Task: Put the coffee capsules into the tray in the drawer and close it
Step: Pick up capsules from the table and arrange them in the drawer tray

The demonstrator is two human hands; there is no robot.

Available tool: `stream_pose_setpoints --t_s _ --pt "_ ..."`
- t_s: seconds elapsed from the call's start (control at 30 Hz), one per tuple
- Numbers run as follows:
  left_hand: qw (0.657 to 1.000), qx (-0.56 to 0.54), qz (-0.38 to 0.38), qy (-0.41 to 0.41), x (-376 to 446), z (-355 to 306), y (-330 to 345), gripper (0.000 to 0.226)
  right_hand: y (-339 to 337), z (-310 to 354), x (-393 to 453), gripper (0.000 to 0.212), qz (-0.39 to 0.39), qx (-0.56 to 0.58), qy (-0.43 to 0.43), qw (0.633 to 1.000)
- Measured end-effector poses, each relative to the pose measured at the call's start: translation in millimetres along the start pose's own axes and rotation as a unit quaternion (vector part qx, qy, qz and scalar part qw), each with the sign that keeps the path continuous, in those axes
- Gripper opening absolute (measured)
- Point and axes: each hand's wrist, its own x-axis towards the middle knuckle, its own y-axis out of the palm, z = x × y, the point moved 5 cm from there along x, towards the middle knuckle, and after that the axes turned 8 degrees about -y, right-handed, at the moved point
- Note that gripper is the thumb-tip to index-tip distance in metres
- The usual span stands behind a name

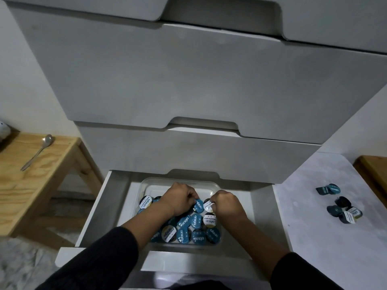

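Note:
The bottom drawer (98,208) of a white cabinet stands pulled out. Inside it sits a clear plastic tray (150,183) holding several blue-lidded and white-lidded coffee capsules (194,231). Both my hands are inside the tray, over its middle. My left hand (180,198) pinches a blue-lidded capsule (198,206) at its fingertips. My right hand (225,203) pinches a white-lidded capsule (209,205) right beside it. Several more loose capsules (340,208) lie on the white surface to the right of the drawer.
Closed white drawers (188,80) rise above the open one. A wooden stool (31,174) with a metal spoon (37,151) on it stands at the left. Another wooden edge (374,170) shows at the far right.

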Motion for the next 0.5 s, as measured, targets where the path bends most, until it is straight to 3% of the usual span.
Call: stream_pose_setpoints --t_s 0.23,0.37,0.5 --pt "0.998 0.046 -0.030 -0.015 -25.3 -4.4 -4.9 0.027 2.3 6.7 -6.5 0.019 0.017 0.002 -0.001 1.000" --pt "0.994 0.103 -0.044 -0.019 -41.8 -14.7 -0.7 0.028 -6.9 12.7 -20.7 0.029 -0.008 0.009 -0.023 1.000" --pt "0.983 0.136 -0.118 -0.034 -60.9 -24.9 5.3 0.034 -15.3 15.4 -40.3 0.040 -0.054 0.012 -0.034 0.998"
